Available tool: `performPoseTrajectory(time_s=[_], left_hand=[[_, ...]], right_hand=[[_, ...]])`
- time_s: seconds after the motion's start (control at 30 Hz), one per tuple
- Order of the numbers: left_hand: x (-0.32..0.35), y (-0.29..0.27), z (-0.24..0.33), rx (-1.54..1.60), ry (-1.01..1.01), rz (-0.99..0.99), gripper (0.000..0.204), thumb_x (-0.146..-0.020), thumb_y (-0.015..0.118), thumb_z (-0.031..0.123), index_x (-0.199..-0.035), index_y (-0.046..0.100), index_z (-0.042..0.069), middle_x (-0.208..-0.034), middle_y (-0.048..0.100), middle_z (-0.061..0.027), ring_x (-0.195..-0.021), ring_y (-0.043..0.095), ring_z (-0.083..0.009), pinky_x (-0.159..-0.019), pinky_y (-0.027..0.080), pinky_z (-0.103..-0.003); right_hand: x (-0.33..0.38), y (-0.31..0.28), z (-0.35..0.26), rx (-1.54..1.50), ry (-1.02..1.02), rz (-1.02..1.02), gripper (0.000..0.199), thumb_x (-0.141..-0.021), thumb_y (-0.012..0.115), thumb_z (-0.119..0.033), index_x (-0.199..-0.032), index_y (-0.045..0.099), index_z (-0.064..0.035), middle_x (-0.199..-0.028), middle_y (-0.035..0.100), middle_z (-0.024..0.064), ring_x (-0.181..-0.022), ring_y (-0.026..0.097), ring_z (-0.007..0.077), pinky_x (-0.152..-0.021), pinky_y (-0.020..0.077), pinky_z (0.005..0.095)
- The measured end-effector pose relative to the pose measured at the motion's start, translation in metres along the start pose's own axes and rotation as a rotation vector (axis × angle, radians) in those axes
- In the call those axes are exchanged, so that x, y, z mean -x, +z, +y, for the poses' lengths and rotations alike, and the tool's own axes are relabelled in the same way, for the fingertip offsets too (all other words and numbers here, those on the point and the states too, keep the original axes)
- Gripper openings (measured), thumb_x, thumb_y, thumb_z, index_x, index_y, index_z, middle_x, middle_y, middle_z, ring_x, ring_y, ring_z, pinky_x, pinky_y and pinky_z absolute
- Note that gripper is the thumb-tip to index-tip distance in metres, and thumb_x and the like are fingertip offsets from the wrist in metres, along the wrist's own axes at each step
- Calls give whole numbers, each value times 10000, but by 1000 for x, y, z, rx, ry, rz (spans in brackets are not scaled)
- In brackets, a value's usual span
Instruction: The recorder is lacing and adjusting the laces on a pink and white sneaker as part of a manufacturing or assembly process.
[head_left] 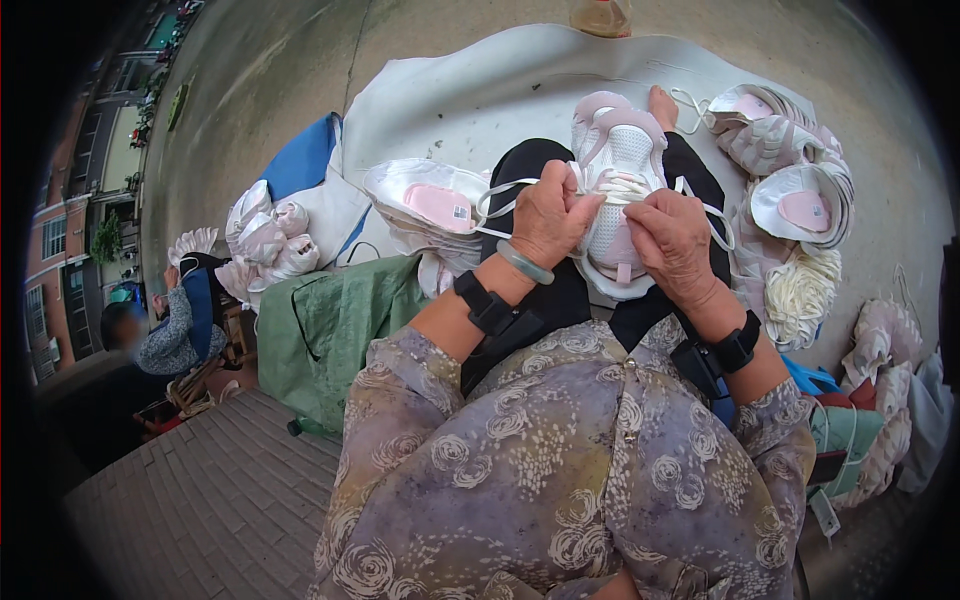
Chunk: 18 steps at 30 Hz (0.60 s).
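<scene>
A big white sheet [480, 90] is spread over the concrete ground, filling most of the view from 10 o'clock round to 2 o'clock. At 8 o'clock a green bag [320, 325] is slumped beside the sheet, with a blue cloth [300, 160] at 10 o'clock behind it. Another person [165, 335] is seated off at 9 o'clock, well apart.

Loads of pink-and-white shoes are piled about: a stack of them [790, 165] at 2 o'clock, one lying open with its pink insole up [430, 205] just left of centre, and a smaller bunch [265, 240] at 9 o'clock. A bundle of cream laces [800, 285] is seen at 3 o'clock.

Dead centre, the sneaker [615, 190] being worked on is propped on the black-trousered lap, toe pointed to 12. The left hand [548, 222] is closed in a pinch on the white lace [500, 190] at the shoe's left eyelets, and the right hand [672, 240] is curled against the right side of the tongue, fingertips pressed in on the lacing; exactly which strand is nipped there can't be told.

For this lacing bit to go well, I'd say the shoe is best kept braced on the knee, the lace pulled flat with no twist, and both loose ends kept even.
</scene>
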<state>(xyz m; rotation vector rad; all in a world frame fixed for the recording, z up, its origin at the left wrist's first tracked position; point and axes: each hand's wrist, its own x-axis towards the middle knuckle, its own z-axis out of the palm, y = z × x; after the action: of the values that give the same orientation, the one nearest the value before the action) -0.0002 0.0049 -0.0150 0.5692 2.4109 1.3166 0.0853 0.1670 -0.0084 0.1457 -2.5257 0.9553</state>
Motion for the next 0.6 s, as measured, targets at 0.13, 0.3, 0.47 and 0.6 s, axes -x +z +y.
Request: performPoseTrajectory(time_s=[0.13,0.3,0.47,0.6], left_hand=[[13,0,0,-280,458,73,482,-667,648,166,-1085,461,15,-762,534,-135,-653,560,-297,-568,463,-353],[22,0,-1,-441,444,95,495,-679,601,163,-1096,439,-49,-789,539,-169,-685,569,-325,-583,469,-390],[25,4,-7,-443,350,31,393,-744,550,144,-1070,455,-54,-769,556,-181,-670,574,-339,-579,470,-401],[22,2,-4,-401,267,-26,337,-777,513,115,-1067,465,-49,-794,561,-198,-711,569,-361,-617,464,-416]], right_hand=[[-1,17,-3,98,-3,-46,91,-666,625,-121,-754,628,-99,-696,531,24,-713,544,201,-651,329,356],[-9,26,-8,177,-6,-27,64,-667,637,-149,-702,599,-110,-680,514,17,-707,539,195,-655,315,361],[-8,33,-6,197,10,-33,79,-674,649,-172,-698,593,-121,-687,516,13,-716,537,188,-665,310,365],[-13,33,-7,191,34,-53,88,-682,655,-191,-718,601,-131,-693,518,6,-727,536,184,-674,311,364]])
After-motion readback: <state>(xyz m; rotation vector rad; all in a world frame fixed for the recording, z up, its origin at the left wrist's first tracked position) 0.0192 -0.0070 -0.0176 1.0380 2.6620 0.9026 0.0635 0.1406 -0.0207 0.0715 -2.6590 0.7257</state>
